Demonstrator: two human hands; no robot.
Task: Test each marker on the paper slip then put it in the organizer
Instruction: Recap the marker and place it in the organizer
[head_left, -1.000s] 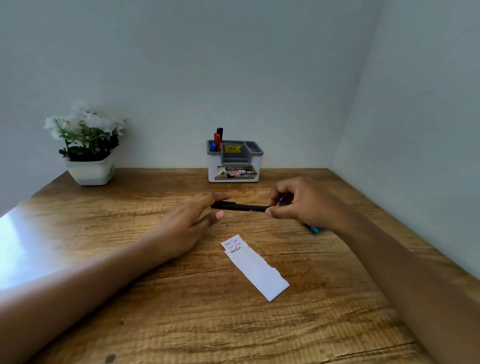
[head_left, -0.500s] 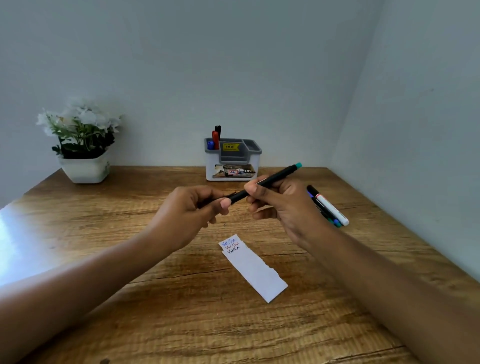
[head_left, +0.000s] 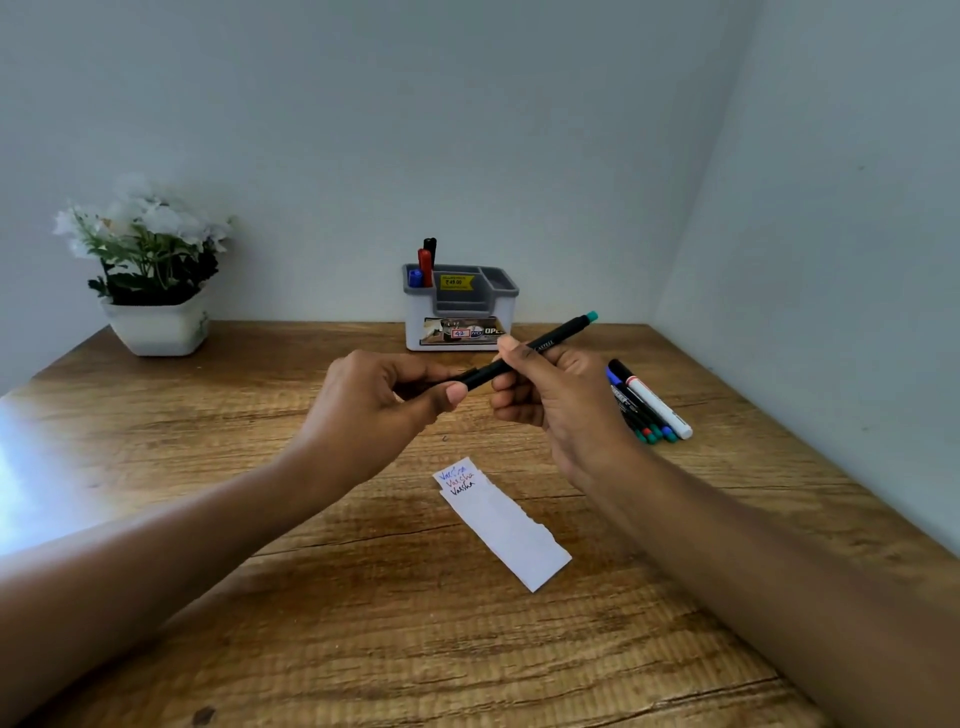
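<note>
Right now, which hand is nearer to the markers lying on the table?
Right. The right hand is just left of the lying markers; the left hand is farther left, gripping the held marker's other end.

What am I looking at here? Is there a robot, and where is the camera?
There is no robot here. These are a person's two bare hands, filmed by one wide-angle camera worn on the head, looking forward and down. The left hand and right hand both hold one black marker with a teal end, raised above the wooden table. Below them lies a paper slip with three written lines in blue, red and black. At the back stands an organizer with three markers already in its left compartment. More loose markers lie near the right wall, and a flower pot sits at the far left.
</note>
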